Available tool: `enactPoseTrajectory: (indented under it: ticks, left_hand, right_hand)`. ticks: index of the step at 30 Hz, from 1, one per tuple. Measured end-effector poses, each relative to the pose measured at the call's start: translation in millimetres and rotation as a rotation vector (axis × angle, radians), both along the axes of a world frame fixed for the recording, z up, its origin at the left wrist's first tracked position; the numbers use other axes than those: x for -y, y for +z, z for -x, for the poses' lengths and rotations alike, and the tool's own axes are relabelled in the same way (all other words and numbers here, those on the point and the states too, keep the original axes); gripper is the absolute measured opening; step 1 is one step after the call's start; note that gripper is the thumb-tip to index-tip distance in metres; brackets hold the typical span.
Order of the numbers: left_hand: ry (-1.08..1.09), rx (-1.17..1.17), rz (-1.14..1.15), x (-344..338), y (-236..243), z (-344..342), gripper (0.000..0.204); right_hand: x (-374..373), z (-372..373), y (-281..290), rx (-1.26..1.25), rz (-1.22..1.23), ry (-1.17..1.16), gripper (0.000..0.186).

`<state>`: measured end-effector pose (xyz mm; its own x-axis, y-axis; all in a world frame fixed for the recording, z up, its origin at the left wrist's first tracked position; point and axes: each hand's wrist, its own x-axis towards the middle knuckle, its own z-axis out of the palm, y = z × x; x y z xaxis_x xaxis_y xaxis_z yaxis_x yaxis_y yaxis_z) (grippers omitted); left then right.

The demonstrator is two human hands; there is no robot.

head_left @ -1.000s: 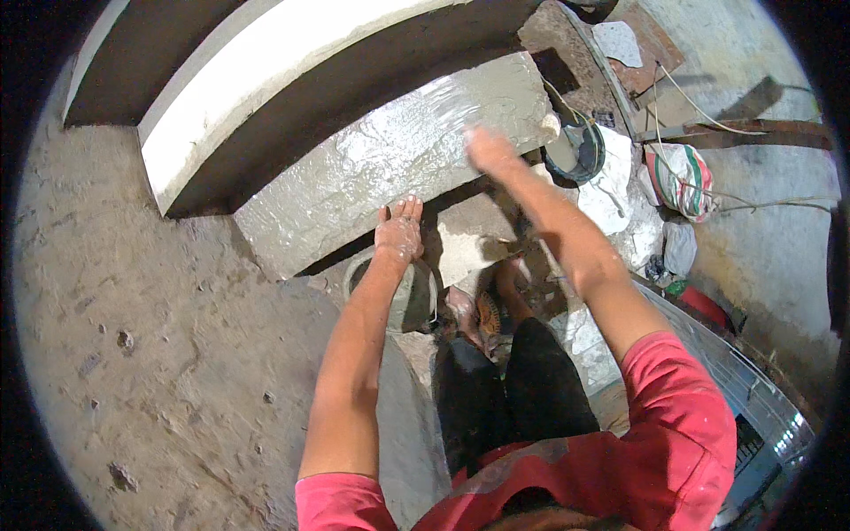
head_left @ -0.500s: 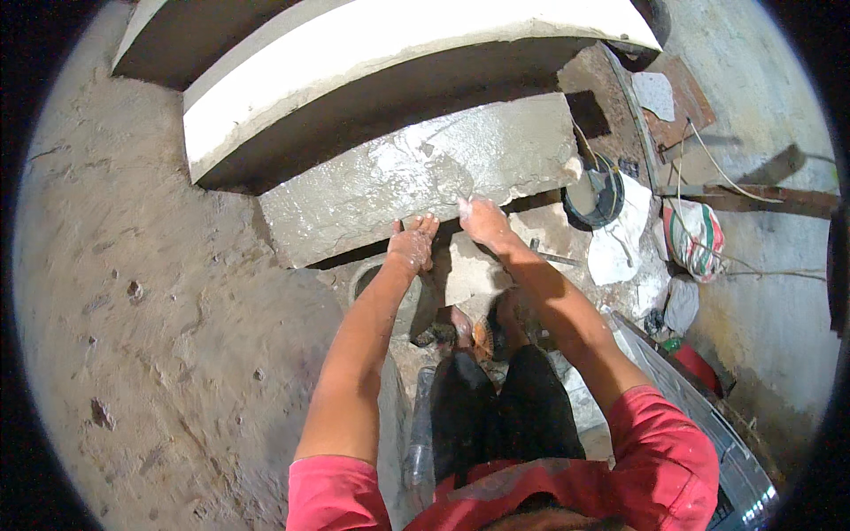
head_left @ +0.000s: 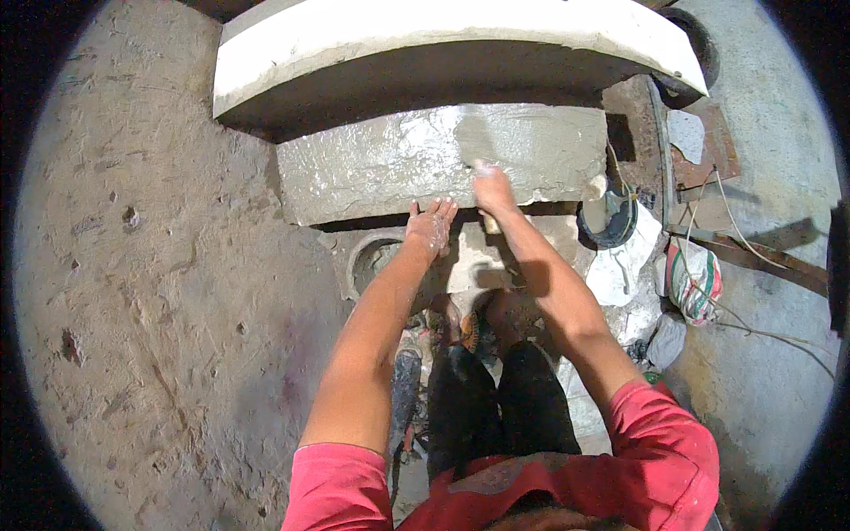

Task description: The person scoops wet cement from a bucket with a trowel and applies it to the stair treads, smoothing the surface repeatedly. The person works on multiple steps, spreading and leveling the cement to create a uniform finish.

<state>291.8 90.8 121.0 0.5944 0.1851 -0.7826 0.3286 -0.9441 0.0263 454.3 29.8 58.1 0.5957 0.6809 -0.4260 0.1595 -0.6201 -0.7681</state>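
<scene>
A curved step is coated with wet grey cement that shines under the light. My left hand rests at its front edge, fingers stretched out and holding nothing. Just to the right, my right hand is closed in a fist over the wet surface. A pale handle end sticks out below that fist, seemingly a trowel's; its blade is mostly hidden. A duller streak crosses the shiny cement beyond the right hand.
Behind rises a white-topped higher step. A black bucket stands at the right, near a striped sack and loose cables. Below the left hand sits a round container. Rough bare ground spreads to the left.
The view has shifted, so the steps and bucket sit farther right. My right hand has moved a little forward over the cement, and the pale handle end now shows. My left hand stays at the edge.
</scene>
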Motion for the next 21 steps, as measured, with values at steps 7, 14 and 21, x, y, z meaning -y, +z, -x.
enactPoseTrajectory:
  ticks: [7, 14, 21]
  left_hand:
    - [0.031, -0.022, 0.001, 1, -11, 2, 0.097]
    - [0.204, 0.036, 0.025, 7, -5, 5, 0.077]
    - [0.210, 0.054, 0.054, 5, -6, 6, 0.099]
  right_hand:
    - [-57, 19, 16, 0.415, 0.199, 0.702, 0.034]
    - [40, -71, 10, 0.362, 0.318, -0.021, 0.030]
    - [27, 19, -6, 0.324, 0.092, 0.377, 0.027]
